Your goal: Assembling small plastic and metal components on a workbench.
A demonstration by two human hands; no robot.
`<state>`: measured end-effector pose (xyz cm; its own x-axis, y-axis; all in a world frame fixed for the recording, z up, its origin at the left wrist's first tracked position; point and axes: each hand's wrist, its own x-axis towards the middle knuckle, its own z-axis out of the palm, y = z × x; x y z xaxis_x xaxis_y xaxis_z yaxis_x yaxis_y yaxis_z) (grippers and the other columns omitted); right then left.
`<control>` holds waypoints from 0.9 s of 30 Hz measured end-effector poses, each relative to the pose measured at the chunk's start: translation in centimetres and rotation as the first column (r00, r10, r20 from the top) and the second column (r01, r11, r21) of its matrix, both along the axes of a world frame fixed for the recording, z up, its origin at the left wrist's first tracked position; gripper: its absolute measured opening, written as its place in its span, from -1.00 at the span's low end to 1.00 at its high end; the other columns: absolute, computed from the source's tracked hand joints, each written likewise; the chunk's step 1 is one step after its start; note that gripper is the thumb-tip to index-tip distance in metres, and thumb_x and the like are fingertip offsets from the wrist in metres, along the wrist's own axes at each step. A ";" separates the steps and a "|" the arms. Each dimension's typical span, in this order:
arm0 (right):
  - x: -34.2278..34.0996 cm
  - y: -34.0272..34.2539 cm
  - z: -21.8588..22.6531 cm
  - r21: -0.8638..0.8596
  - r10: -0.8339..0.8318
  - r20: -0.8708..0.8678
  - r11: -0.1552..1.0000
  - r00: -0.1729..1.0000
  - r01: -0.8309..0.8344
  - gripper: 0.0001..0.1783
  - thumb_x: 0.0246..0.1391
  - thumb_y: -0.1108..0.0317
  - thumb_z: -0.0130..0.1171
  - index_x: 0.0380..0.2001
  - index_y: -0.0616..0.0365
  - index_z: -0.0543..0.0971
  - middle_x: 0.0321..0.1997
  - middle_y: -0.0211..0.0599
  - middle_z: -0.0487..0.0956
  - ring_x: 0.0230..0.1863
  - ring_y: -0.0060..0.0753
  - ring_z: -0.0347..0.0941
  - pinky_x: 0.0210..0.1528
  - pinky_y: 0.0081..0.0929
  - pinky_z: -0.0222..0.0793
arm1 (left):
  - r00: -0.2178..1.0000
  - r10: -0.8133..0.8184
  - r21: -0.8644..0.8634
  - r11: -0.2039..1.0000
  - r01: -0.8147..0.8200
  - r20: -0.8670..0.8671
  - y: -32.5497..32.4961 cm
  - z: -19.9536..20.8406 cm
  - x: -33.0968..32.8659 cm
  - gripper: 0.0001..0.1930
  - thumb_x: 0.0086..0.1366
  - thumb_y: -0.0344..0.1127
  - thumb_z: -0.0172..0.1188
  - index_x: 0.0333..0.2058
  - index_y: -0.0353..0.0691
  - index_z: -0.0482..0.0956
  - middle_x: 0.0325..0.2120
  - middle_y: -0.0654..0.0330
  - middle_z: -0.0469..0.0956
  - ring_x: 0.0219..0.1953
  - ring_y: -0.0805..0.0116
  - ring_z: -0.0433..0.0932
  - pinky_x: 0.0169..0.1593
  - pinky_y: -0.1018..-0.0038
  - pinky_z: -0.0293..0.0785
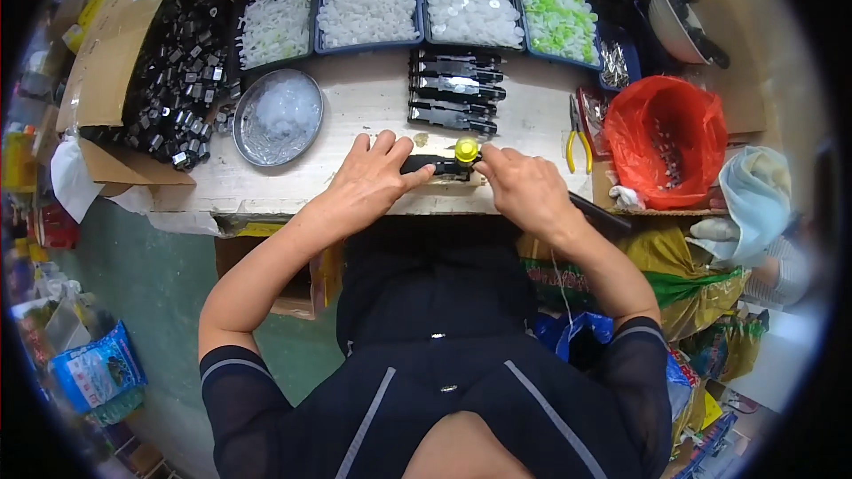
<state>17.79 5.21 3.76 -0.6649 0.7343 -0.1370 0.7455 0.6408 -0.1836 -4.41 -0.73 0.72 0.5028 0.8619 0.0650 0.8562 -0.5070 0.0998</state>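
A black plastic part [415, 163] lies crosswise near the bench's front edge. My left hand [368, 176] rests on the bench with its fingers spread, gripping the part's left end between thumb and index finger. A round yellow knob-like piece [466, 150] sits at the part's right end. Beside it, my right hand [530, 184] is closed, thumb and fingertips pinched together; what they hold is too small to make out. From under the right wrist a black rod [602, 213] sticks out past the bench edge. Just beyond my hands, several similar black assemblies [454, 89] lie stacked in a row.
Blue trays [370, 46] of small white and green plastic pieces line the back. At left are a round metal dish [279, 160] and a carton [106, 80] of black parts. Yellow-handled pliers [580, 149], a red bag-lined container [617, 137] and a cloth [754, 200] sit right.
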 end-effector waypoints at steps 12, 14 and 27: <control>0.4 0.3 0.0 0.019 0.079 -0.111 0.997 0.991 -0.077 -0.76 0.13 0.20 0.00 -0.24 0.12 0.44 -0.48 -0.15 0.54 -0.49 -0.03 0.48 -0.50 -0.20 0.37 | 1.000 -0.025 0.028 0.999 0.024 0.008 0.0 -0.5 0.3 -0.65 0.11 -0.37 0.01 -0.10 -0.01 0.55 -0.28 0.17 0.37 -0.18 0.25 0.32 -0.24 0.37 0.23; 1.0 -0.1 -0.1 0.088 0.093 -0.284 0.994 0.954 -0.071 -0.75 0.14 0.19 -0.02 -0.32 0.17 0.40 -0.51 -0.18 0.52 -0.52 -0.03 0.47 -0.54 -0.20 0.36 | 1.000 -0.026 0.039 0.999 0.025 0.008 -0.1 -0.3 0.4 -0.65 0.11 -0.38 0.01 -0.10 -0.01 0.55 -0.28 0.17 0.37 -0.19 0.25 0.32 -0.24 0.37 0.23; 0.3 -0.3 -0.2 0.051 0.095 -0.138 0.995 0.986 -0.089 -0.78 0.14 0.22 -0.02 -0.34 0.18 0.39 -0.53 -0.10 0.52 -0.55 -0.01 0.48 -0.54 -0.18 0.38 | 0.985 -0.027 -0.103 0.994 0.045 0.169 1.6 0.1 -0.1 -0.59 -0.01 -0.54 0.09 -0.19 0.10 0.62 -0.34 0.13 0.37 -0.26 0.18 0.36 -0.32 0.35 0.41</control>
<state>18.07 4.88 3.56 -0.7400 0.6726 -0.0067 0.6522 0.7150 -0.2518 -4.50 0.89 0.84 0.5232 0.8501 0.0599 0.8045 -0.5158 0.2944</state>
